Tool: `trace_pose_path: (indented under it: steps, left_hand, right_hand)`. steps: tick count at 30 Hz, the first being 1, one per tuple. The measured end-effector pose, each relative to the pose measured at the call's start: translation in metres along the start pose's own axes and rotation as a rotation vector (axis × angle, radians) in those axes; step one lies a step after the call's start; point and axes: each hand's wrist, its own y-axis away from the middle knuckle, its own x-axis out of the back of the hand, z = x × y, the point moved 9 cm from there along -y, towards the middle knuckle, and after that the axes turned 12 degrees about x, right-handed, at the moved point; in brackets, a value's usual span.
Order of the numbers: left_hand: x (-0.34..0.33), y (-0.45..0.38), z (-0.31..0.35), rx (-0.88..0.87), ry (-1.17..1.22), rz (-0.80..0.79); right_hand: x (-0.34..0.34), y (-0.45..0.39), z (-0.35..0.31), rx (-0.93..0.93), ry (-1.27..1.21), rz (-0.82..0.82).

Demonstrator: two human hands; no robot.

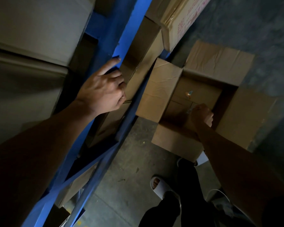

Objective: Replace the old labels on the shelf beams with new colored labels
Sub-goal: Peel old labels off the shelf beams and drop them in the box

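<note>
Left arm (39, 145) foreground; blue shelf beam (129, 30), concrete floor (129, 161).

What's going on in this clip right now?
A person stands at a blue shelf beam, left hand resting on it with fingers extended. The right hand is curled round something small and pale over an open cardboard box on the floor. What it holds is too small to identify.
</note>
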Motion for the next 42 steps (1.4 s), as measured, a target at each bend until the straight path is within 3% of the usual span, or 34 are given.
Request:
trace_pose_path:
  steps: [10,13,16,19,23,28,36,42]
  left_hand:
    - [0.004,0.0,0.001,0.004,0.047,-0.03]
    - [0.02,0.001,-0.001,0.043,0.099,-0.06]
    - [0.037,0.002,-0.002,0.203,0.335,-0.195]
    - [0.057,0.007,-0.002,0.503,0.719,-0.3]
    - [0.129,0.045,-0.014,0.809,0.974,-0.104]
    - [0.227,0.132,-0.041,0.952,1.147,0.267]
    - [0.406,0.279,-0.093,0.905,0.9,0.683]
    - [0.475,0.348,-0.121,0.889,0.608,0.8]
  right_hand:
    - [0.009,0.034,-0.052,0.178,-0.007,-0.117]
    - [0.028,0.065,-0.079,0.311,0.002,-0.153]
    - [0.061,0.104,-0.106,0.458,0.058,-0.196]
    - [0.096,0.132,-0.133,0.544,0.037,-0.194]
    - [0.147,0.193,-0.181,0.742,0.034,-0.187]
    - [0.215,0.3,-0.237,0.999,0.012,-0.037]
    - [0.31,0.495,-0.3,1.373,-0.267,0.131]
    - [0.344,0.58,-0.337,1.561,-0.379,0.204]
